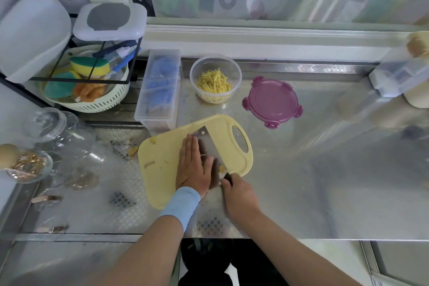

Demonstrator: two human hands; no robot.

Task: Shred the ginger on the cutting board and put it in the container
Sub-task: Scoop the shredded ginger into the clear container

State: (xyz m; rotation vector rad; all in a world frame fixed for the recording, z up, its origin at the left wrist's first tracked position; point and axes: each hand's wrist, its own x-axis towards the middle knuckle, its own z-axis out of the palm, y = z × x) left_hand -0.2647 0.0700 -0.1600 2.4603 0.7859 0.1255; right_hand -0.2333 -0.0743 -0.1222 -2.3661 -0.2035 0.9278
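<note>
A pale yellow cutting board [162,165] lies on the steel counter. A cleaver [207,144] lies flat on it, blade pointing away. My left hand [193,165] rests flat with straight fingers beside and partly on the blade. My right hand [239,193] grips the cleaver's dark handle at the board's near edge. A small piece of ginger [222,168] sits on the board by the blade's heel, and small scraps lie at the left. Behind the board stands a clear round container [234,67] holding shredded ginger [214,82].
A purple lid [272,102] lies right of the container. A clear plastic box [160,88] stands left of it, with a rack and a basket of sponges [86,86] beyond. Glass jars [46,127] crowd the left. A white box [399,72] sits far right.
</note>
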